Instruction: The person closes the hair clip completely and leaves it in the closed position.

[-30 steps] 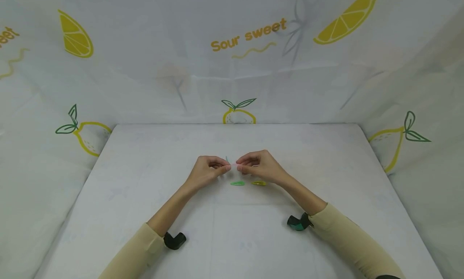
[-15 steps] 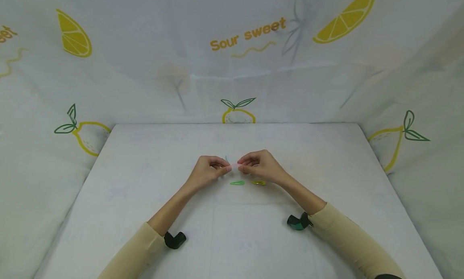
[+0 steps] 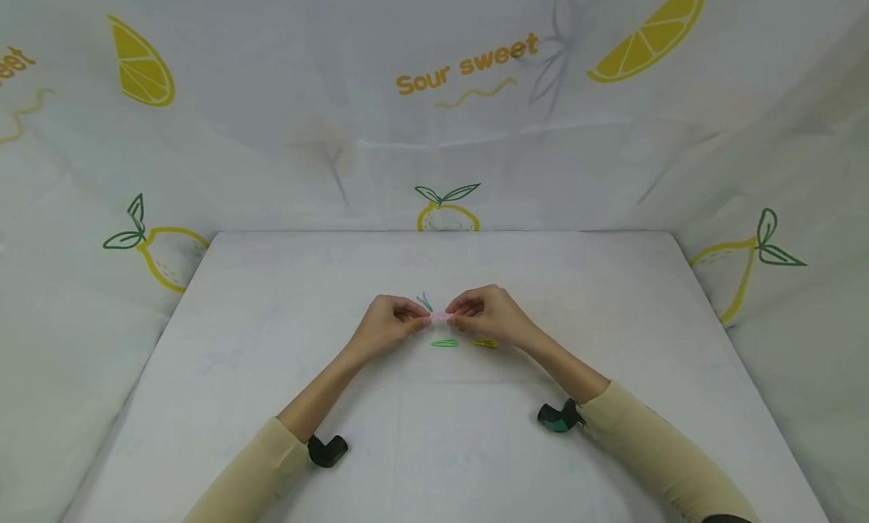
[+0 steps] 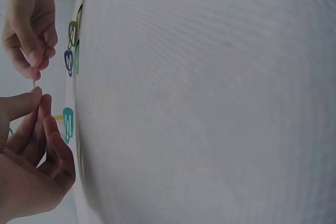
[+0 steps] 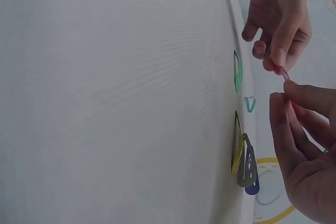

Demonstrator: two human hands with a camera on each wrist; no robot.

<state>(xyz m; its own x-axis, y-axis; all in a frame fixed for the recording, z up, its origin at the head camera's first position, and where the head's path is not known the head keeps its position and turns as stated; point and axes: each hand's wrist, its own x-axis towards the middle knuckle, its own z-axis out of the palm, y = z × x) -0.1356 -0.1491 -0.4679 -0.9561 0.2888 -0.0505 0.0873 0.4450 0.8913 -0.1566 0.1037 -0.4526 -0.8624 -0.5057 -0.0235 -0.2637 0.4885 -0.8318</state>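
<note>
Fingertips of my left hand and right hand pinch opposite ends of a small pink snap hair clip, raised over the table. Only a thin strip of the clip shows between them in the right wrist view. Nearer the body lie a green hair clip and a yellow one. Just beyond the left fingertips is a teal hair clip. An olive clip and a dark blue clip show in the right wrist view; in the head view the right hand hides them.
The white-covered table stretches around the hands. Behind it and at both sides hang white cloths printed with lemons. Black wrist camera mounts stick out from both sleeves, close over the tabletop.
Both hands have dropped slightly toward the body, still at the pink hair clip. More of the teal clip shows beyond the left fingertips. The green and yellow clips have not moved.
</note>
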